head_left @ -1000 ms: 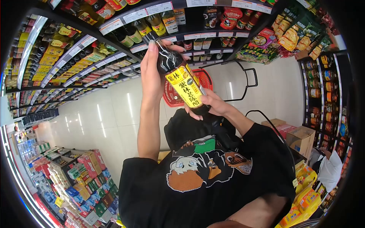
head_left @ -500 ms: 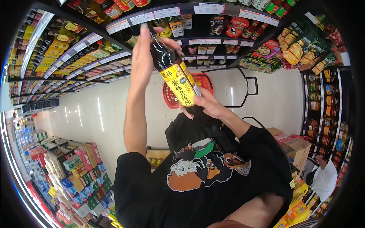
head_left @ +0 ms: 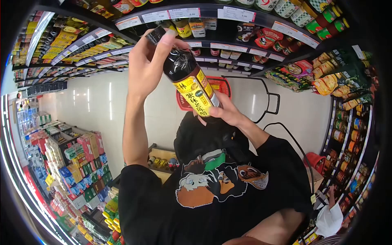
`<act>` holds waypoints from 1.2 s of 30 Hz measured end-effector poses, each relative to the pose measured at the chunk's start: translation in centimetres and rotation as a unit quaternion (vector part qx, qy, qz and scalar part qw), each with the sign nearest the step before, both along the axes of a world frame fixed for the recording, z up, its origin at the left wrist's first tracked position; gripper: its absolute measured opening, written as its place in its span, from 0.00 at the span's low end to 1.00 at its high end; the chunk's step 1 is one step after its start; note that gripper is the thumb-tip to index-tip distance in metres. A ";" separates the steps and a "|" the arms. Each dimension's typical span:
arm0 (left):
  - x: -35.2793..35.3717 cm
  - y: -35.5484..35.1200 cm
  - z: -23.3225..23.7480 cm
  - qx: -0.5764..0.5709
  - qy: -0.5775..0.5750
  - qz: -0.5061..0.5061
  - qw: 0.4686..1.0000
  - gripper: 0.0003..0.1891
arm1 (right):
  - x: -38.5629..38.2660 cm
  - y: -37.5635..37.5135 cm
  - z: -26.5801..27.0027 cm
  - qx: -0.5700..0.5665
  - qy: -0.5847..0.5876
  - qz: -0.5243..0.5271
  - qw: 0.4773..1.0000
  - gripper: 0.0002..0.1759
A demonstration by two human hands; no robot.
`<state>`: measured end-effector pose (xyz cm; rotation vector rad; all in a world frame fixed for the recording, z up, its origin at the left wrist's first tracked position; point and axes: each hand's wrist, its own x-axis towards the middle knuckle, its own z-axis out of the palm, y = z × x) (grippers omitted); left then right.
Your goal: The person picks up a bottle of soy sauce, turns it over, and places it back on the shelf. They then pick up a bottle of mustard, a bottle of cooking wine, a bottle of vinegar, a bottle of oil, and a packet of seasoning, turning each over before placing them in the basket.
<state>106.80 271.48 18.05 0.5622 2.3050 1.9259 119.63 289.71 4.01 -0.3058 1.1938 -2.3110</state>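
Head view: dark vinegar bottle (head_left: 190, 81) held up, tilted, in front of red basket (head_left: 222, 83). Yellow label (head_left: 196, 96) reads 紫林老陈醋.
Left hand (head_left: 145, 67), up-left of basket: fingers curled round neck by black cap (head_left: 154, 34).
Right hand (head_left: 228, 113), just below basket: fingers cupped under bottle base.
White price tags (head_left: 155, 16) on shelf edge above basket, print too small to read.

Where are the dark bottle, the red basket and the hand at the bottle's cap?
bottle (head_left: 195, 90), head view, on its yellow label.
red basket (head_left: 222, 85), head view, on the mesh just right of the bottle.
left hand (head_left: 143, 67), head view, on the middle of the hand, below the cap.
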 end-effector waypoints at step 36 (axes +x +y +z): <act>-11.6 -3.7 4.2 -0.160 0.473 -0.019 0.866 0.21 | -21.6 -5.3 6.3 -0.083 0.004 -0.202 0.976 0.34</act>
